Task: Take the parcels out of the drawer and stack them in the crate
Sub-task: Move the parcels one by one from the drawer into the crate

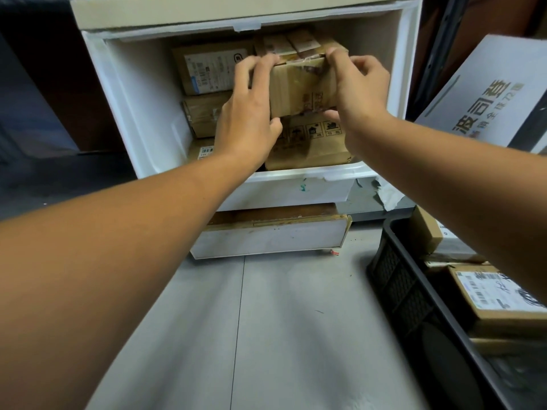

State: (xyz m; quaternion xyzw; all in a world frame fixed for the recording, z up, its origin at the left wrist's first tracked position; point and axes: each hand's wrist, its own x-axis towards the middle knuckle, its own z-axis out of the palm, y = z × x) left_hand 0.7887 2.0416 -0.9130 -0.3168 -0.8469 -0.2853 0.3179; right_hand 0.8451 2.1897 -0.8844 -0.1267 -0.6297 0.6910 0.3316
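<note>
Parcel [299, 90]: scuffed brown cardboard, boxy; your left hand [248, 113] and right hand [353, 87] grip its sides inside smooth white plastic drawer [142, 108]; black mesh-walled crate [402, 294] beside.

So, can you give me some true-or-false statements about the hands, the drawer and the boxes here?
1. The left hand and the right hand both grip one brown parcel. True.
2. The drawer holds nothing else. False: more parcels lie in it, such as a white-labelled parcel at the back left.
3. The black crate already holds parcels. True.
4. The black crate stands at the person's left. False: it stands at the right.
</note>
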